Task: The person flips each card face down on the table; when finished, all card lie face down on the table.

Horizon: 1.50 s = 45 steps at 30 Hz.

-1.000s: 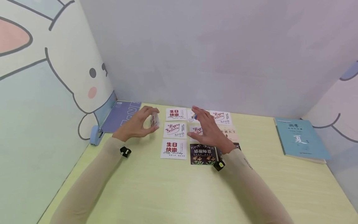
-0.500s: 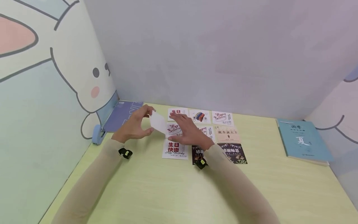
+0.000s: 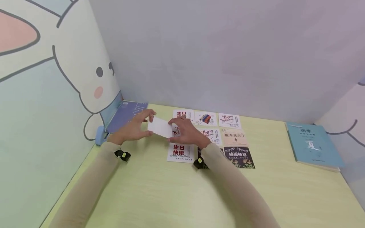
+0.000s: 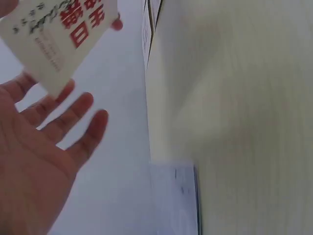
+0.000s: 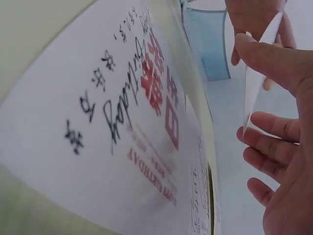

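A birthday card (image 3: pixel 160 127) hangs above the table, its blank white back toward the head view. In the left wrist view the front of this card (image 4: pixel 63 41) shows red characters and black script. My left hand (image 3: pixel 134 126) holds its left end between thumb and fingers. At the right end, my right hand (image 3: pixel 186 132) grips it by thumb and fingertips; the right wrist view shows the held card (image 5: pixel 259 73) nearly edge-on. Below my right hand lies a white birthday card (image 3: pixel 180 154) with red characters, and another birthday card (image 3: pixel 176 130) is partly hidden by that hand.
Rows of cards lie to the right, among them a pink card (image 3: pixel 235 138) and a black card (image 3: pixel 239 157). A purple notebook (image 3: pixel 125 115) and a blue stapler-like object (image 3: pixel 100 135) are at the left wall. A blue book (image 3: pixel 313 144) lies far right.
The card has turned from upright in my left hand to its white back facing up toward the head view. My right hand has moved left from above the cards and taken its right end.
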Available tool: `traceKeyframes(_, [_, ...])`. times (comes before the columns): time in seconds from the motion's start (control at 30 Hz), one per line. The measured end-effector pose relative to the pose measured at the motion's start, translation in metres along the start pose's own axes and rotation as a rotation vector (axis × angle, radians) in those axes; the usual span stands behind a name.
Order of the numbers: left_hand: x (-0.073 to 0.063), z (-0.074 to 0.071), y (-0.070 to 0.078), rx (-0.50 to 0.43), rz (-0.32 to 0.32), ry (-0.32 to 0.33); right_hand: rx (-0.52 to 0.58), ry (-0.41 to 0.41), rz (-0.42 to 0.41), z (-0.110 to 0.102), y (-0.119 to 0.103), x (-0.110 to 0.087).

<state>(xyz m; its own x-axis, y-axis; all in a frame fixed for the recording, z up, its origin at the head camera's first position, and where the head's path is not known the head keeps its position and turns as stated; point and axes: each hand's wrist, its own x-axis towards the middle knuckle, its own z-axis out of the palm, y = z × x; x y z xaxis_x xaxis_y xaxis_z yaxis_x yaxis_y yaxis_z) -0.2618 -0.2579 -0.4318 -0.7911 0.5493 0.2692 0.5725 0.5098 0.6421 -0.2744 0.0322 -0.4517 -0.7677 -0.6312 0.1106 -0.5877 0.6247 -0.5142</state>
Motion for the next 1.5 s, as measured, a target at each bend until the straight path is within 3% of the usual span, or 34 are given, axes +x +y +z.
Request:
traceKeyframes(0.13, [-0.005,-0.007,-0.011,0.194,-0.098,-0.081,-0.089,-0.028,0.046,0.009,-0.002,0.009])
traceKeyframes(0.3, [-0.008,-0.005,-0.02,0.324,-0.173,-0.153,-0.169,-0.08,0.075,0.018,-0.005,0.017])
traceKeyframes(0.57, [-0.009,-0.005,-0.029,0.402,-0.211,-0.158,-0.208,-0.099,0.074,0.023,-0.007,0.026])
traceKeyframes(0.8, [-0.001,-0.006,-0.026,0.406,-0.238,-0.186,-0.174,-0.065,0.104,0.006,0.002,0.018])
traceKeyframes(0.93, [0.015,-0.003,-0.02,0.405,-0.187,-0.171,-0.161,-0.039,0.117,-0.009,0.018,0.014])
traceKeyframes(1.1, [0.049,0.01,-0.014,0.366,-0.117,-0.156,-0.165,0.002,0.145,-0.025,0.038,0.011])
traceKeyframes(1.3, [0.089,0.034,-0.01,0.342,-0.139,-0.173,-0.191,0.022,0.178,-0.036,0.057,0.009])
traceKeyframes(1.5, [0.112,0.053,-0.012,0.331,-0.19,-0.205,-0.2,0.02,0.192,-0.044,0.067,0.004])
